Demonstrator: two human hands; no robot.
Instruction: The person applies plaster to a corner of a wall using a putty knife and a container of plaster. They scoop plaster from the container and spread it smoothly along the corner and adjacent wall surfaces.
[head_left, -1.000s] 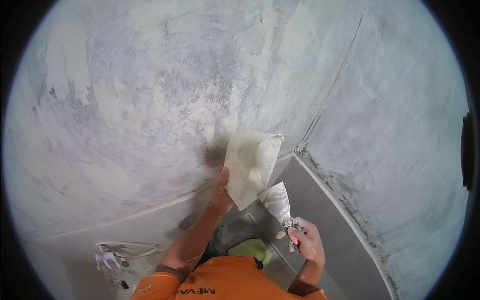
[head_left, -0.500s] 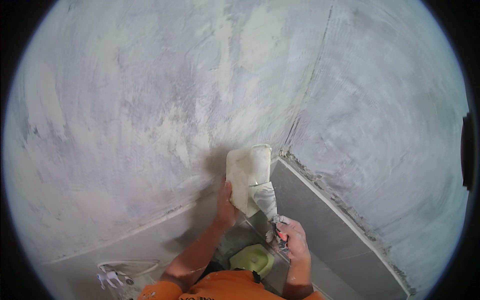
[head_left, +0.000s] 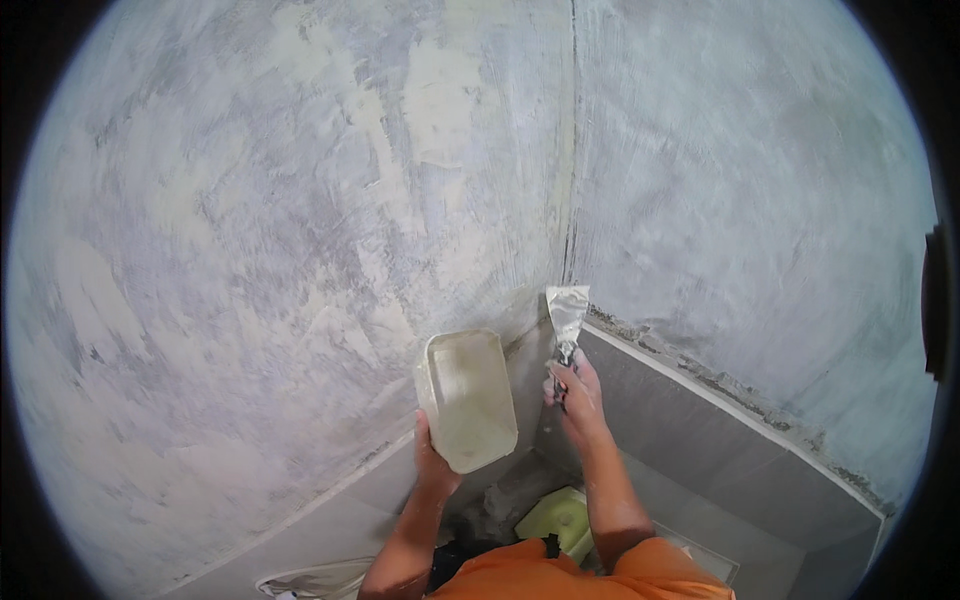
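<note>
Putty knife has risen beside tray.

We raise both forearms from below. Our left hand curls shut, fingers wrapped under and thumb up. Our right hand reaches higher, fingers closed in a fist, knuckles toward us, wrist straight.

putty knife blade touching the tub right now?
No. The putty knife in the right hand is raised at the wall corner, apart from the white tub that the left hand holds.
</note>
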